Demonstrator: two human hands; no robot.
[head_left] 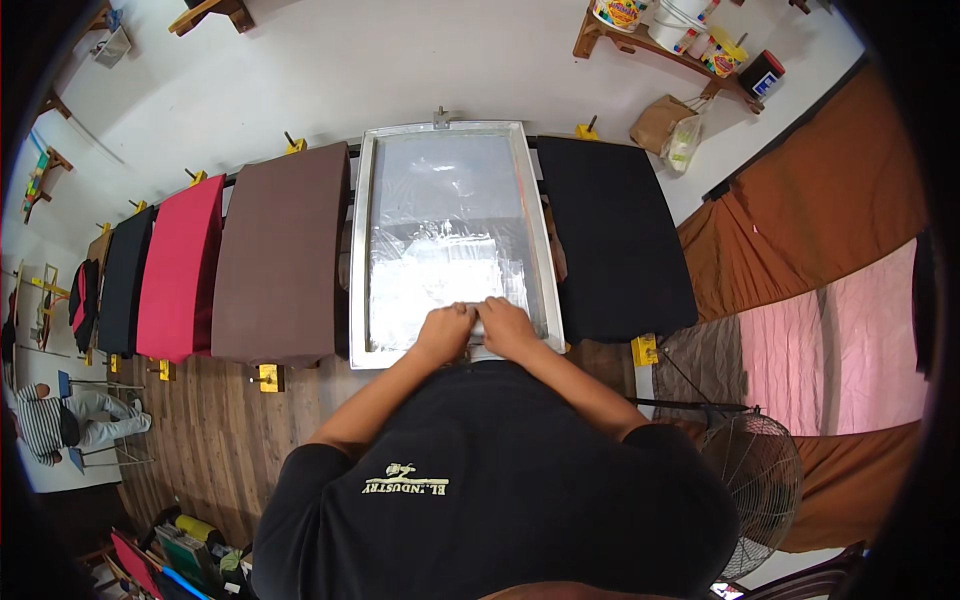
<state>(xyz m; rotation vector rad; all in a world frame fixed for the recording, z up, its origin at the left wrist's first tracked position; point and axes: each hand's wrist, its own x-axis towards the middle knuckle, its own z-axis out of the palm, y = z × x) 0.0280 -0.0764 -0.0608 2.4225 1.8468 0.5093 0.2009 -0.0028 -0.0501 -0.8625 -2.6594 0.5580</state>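
Note:
A screen-printing frame (358, 235) with a pale metal rim lies flat in front of me. White ink (430, 275) is smeared over the near half of its mesh. At the near end, my left hand (447, 332) and my right hand (507, 328) are close together, both closed with fingers bent. They grip what looks like a squeegee (477, 338), mostly hidden beneath the fingers. Cloth-covered printing boards flank the frame: a brown one (280, 255) to the left, a black one (615, 240) to the right.
Further left are a red board (182, 268) and a dark board (127, 280). Yellow clamps (268, 378) sit at the board ends. A fan (750, 490) stands at my right. Shelves with tubs (722, 55) hang on the wall. Another person (75, 415) sits far left.

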